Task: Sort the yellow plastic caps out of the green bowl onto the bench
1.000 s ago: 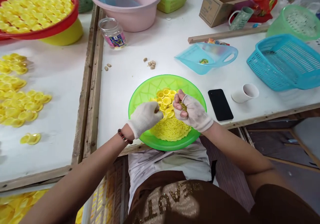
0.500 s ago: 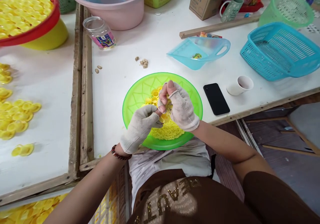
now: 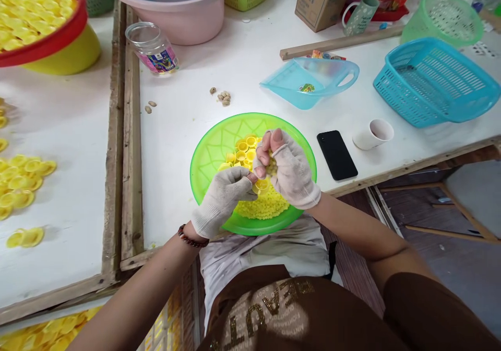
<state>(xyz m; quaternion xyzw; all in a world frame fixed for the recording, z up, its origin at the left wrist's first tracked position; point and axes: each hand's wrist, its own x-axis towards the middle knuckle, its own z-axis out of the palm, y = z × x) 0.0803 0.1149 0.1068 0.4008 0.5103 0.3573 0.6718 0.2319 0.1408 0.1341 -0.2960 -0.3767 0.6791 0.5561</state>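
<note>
Yellow caps point(image 3: 242, 155) heap in a green bowl point(image 3: 207, 184) beneath the gloved left hand point(image 3: 221, 200) and right hand point(image 3: 289, 165), curled together and touching, one cap point(image 3: 261, 185) just below them.

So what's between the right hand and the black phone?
From the right hand to the black phone: the green bowl's rim, then white table top; head view.

Directly ahead of you stands a white work table point(image 3: 246, 58), edged with a weathered timber rail point(image 3: 132, 147). A second white table point(image 3: 66, 110) stands along your left side. At lower right, note a wood-framed grey panel point(image 3: 475, 194) above the dim floor point(image 3: 465, 272).
</note>
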